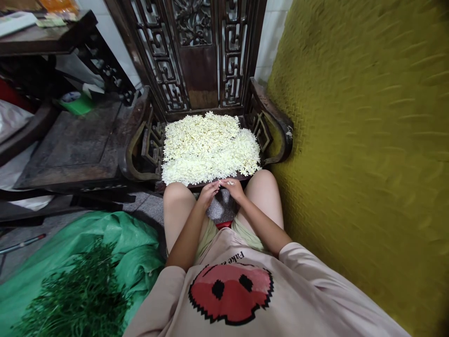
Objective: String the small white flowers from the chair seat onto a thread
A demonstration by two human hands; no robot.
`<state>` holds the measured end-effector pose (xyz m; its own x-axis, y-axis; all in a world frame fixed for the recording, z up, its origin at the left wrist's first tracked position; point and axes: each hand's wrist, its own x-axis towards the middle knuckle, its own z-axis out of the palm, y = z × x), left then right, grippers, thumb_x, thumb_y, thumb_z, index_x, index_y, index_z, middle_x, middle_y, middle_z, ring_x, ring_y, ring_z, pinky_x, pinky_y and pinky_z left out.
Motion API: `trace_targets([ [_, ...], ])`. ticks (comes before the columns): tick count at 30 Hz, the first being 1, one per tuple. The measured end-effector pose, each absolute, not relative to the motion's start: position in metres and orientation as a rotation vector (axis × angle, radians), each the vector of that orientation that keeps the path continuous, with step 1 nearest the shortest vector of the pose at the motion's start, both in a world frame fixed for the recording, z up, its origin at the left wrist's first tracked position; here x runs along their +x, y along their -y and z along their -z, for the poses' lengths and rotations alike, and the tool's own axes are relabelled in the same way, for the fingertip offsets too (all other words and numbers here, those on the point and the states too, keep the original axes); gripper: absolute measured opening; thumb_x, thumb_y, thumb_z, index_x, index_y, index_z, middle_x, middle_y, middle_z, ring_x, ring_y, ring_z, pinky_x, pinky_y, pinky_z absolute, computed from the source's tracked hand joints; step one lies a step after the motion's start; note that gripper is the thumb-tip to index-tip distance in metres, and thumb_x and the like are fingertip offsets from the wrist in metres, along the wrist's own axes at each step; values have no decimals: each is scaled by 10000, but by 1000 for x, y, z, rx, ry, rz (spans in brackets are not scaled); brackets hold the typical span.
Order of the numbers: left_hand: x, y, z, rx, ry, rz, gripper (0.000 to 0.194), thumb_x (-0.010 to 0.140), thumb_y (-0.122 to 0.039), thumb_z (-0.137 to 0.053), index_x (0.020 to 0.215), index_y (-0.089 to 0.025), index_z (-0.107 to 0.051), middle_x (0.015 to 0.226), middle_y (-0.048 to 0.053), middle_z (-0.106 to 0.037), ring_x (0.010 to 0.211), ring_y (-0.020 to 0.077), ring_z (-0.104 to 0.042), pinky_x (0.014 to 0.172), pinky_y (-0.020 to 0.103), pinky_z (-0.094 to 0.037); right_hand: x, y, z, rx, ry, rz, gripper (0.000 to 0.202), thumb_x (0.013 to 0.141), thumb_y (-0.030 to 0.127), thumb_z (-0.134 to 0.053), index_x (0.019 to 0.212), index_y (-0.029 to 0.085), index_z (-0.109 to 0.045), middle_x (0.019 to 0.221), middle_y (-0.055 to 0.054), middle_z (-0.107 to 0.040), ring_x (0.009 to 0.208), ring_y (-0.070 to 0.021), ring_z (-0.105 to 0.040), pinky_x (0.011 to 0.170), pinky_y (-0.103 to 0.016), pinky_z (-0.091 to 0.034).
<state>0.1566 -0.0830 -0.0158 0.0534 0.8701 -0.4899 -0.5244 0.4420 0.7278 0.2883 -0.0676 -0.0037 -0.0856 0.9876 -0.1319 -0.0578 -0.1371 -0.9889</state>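
Note:
Small pale-yellow and white flowers (206, 145) cover the seat of a dark carved wooden chair (199, 77). My hands meet in front of the seat's near edge, just above my knees. My left hand (209, 193) is closed in a pinch, its fingertips against a tiny white flower (220, 183) where the two hands come together. My right hand (234, 188) is closed too, with small white blossoms (230, 183) showing at its fingers. Which fingertips press on which blossom is too small to make out.
A green sheet or sack (136, 234) with a heap of leafy green stems (80, 290) lies at my lower left. A dark wooden table (77, 135) bears a roll of green tape (76, 103). A yellow textured surface (365, 140) rises along my right.

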Motion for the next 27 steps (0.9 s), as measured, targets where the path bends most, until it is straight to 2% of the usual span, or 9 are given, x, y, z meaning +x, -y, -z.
trace_targets([
  [7,156,83,16,463,-1114,-1105,295,481,-294,-820,710,-154,-698,661,3,-614,608,60,-494,614,202,-355,289,68,6,-1233,1125,-1415,309,592,447,-721,730,171,-714,790,-59,-714,765,-201,-636,791,-341,-459],
  [13,154,82,16,491,-1136,-1058,278,523,-324,-800,714,-155,-687,656,3,-602,597,62,-488,587,203,-342,290,68,11,-1228,1145,-1412,313,596,457,-715,731,174,-714,788,-59,-710,759,-199,-634,781,-335,-460],
  [20,154,82,14,471,-1129,-1045,249,559,-329,-780,657,-136,-657,590,-9,-551,568,61,-471,577,202,-330,289,69,11,-1247,1158,-1417,333,581,479,-714,719,176,-710,772,-54,-707,751,-194,-628,764,-328,-458],
  [27,156,82,19,503,-1193,-1083,227,566,-291,-774,703,-140,-674,619,6,-582,574,74,-480,575,213,-326,289,69,8,-1283,1180,-1397,335,574,489,-711,700,179,-706,745,-54,-701,725,-193,-619,738,-321,-456],
])
